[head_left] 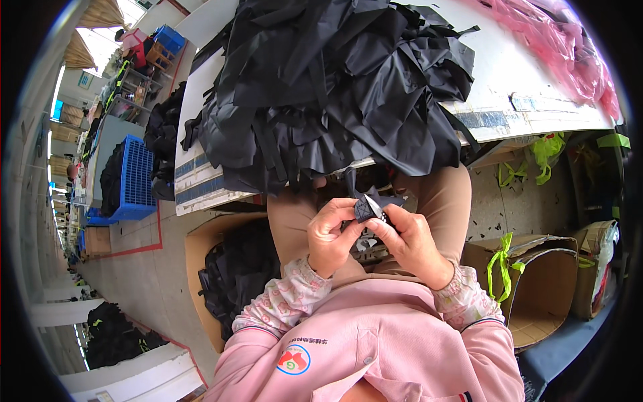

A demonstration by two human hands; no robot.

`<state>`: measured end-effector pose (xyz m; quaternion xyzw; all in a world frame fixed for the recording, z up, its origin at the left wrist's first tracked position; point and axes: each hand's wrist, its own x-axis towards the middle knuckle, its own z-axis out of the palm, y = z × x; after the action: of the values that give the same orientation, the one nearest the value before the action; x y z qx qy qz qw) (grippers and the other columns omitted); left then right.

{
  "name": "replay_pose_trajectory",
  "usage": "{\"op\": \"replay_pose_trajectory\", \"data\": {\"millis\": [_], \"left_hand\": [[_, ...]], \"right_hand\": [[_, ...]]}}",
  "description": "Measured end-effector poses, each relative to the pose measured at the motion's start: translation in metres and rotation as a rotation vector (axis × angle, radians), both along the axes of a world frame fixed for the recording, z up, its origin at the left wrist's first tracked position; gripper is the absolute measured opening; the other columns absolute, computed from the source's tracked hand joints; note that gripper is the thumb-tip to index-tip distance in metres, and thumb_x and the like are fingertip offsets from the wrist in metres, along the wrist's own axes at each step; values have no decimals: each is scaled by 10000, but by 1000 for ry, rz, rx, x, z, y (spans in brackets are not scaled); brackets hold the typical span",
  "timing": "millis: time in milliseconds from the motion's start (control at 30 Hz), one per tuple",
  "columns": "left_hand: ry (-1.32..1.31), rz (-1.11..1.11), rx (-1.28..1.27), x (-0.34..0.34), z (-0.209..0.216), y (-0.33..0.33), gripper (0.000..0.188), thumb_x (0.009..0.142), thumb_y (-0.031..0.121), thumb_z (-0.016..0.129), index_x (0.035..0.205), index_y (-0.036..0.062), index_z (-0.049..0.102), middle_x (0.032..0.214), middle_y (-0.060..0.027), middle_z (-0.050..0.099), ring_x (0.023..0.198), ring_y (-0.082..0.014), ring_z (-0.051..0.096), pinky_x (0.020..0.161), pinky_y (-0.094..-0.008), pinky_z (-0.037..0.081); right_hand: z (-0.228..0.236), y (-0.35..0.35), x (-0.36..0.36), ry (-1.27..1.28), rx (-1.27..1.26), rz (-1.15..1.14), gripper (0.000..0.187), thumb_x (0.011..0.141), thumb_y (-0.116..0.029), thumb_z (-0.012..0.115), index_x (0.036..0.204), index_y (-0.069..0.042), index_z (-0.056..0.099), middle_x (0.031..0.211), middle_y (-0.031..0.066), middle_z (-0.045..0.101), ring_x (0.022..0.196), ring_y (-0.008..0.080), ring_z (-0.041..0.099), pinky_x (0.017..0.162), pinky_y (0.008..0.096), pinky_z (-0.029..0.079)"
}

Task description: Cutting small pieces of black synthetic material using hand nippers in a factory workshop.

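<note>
Above my lap, my left hand [331, 233] is closed, thumb and forefinger pinching the end of a black webbing strap [362, 210] with stitching across it. My right hand [416, 246] is closed around what look like thread snips [376, 206]. Their silver pointed blade lies against the strap end, and the fingers hide most of the handle. More dark fabric hangs just behind the two hands. On the table beyond them, a large heap of black fabric pieces [335, 87] spills over the near edge.
To the left of my legs stands a cardboard box [197, 251] with black pieces inside. An open cardboard box [542, 295] with a green tie is at my right. Pink plastic sheeting [556, 47] covers the table's far right. Blue crates [137, 177] stand farther left.
</note>
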<state>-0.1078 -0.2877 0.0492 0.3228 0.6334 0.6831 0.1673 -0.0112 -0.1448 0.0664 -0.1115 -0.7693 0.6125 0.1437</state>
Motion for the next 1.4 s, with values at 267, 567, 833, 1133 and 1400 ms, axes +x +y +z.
{"op": "replay_pose_trajectory", "data": {"millis": [267, 567, 833, 1133, 1400], "left_hand": [[-325, -318, 40, -27, 7, -7, 188, 829, -107, 635, 1003, -40, 661, 1044, -78, 602, 984, -158, 591, 887, -277, 478], [-424, -555, -93, -40, 12, -9, 149, 827, -57, 669, 974, -33, 667, 1006, -59, 614, 933, -133, 585, 836, -252, 466], [-380, -631, -160, -40, 12, -9, 140, 833, -45, 667, 972, -28, 665, 1001, -57, 614, 929, -132, 586, 848, -264, 473], [-350, -628, -158, -39, 10, -8, 141, 828, -45, 672, 967, -22, 668, 991, -53, 611, 920, -127, 583, 830, -262, 473], [-302, -677, -196, -43, 15, -7, 144, 822, -36, 682, 964, -11, 673, 978, -54, 618, 912, -127, 581, 823, -263, 470]], "right_hand": [[14, 26, 10, -185, -52, 174, 376, 888, -310, 693, 775, 21, 555, 574, 26, 380, 557, 94, 321, 459, 315, 321], [23, 40, 15, -135, 296, 288, 359, 849, -330, 705, 807, -1, 569, 580, 167, 542, 506, 335, 534, 492, 386, 418], [21, 38, 15, -103, 435, 298, 337, 838, -331, 702, 806, -26, 563, 596, 151, 585, 562, 360, 595, 509, 419, 457], [18, 38, 15, -86, 450, 285, 340, 853, -326, 685, 797, -20, 548, 588, 160, 575, 564, 371, 588, 510, 429, 457], [14, 41, 20, -95, 405, 275, 338, 867, -293, 675, 755, -11, 527, 567, 192, 520, 551, 394, 549, 498, 440, 418]]}}
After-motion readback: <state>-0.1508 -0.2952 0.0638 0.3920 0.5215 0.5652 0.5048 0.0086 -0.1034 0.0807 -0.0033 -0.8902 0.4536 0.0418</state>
